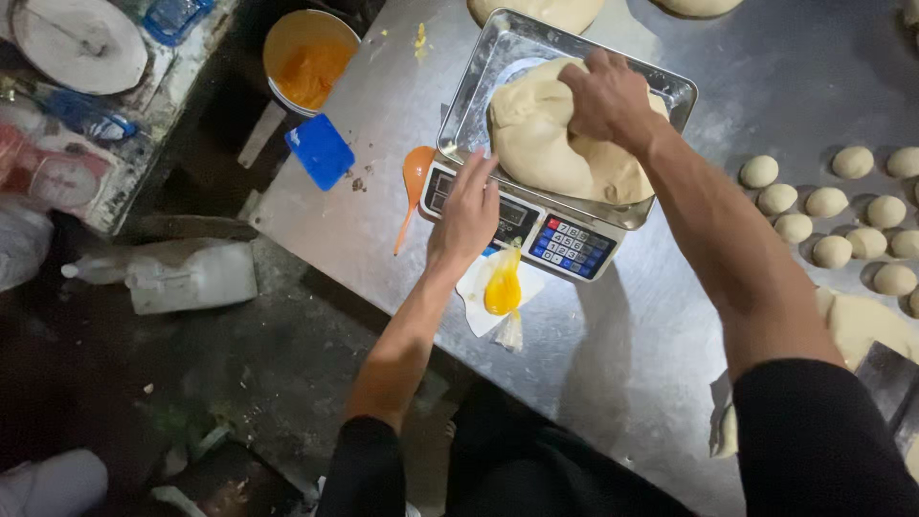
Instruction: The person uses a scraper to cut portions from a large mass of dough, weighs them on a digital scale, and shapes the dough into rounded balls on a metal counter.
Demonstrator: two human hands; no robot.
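- The right hand [608,96] grips the top of a large mass of dough [550,144], fingers dug into it; the dough sits in the steel weighing pan [479,86] of a digital scale [546,235].
- The left hand [469,206] lies flat and open on the front left corner of the scale, fingers by the display, holding nothing.
- The scale stands on a steel worktable [613,345]; an orange spoon [414,187] lies just beside it, and a small bag of yellow fat [502,287] rests on the table at its front edge.
- A blue plastic scraper [321,150] lies near the table edge, close to a bowl of orange mixture [308,62].
- Rows of small dough balls [828,215] sit to the right, well apart from the scale.
- Risks, as a judgement: the dough bulges over the pan's near rim, so a hard pull could tip the loose pan or drag it off the scale.
- The left palm bearing on the scale body could press keys or upset the reading.
- The bag and spoon so close could get knocked off the table.
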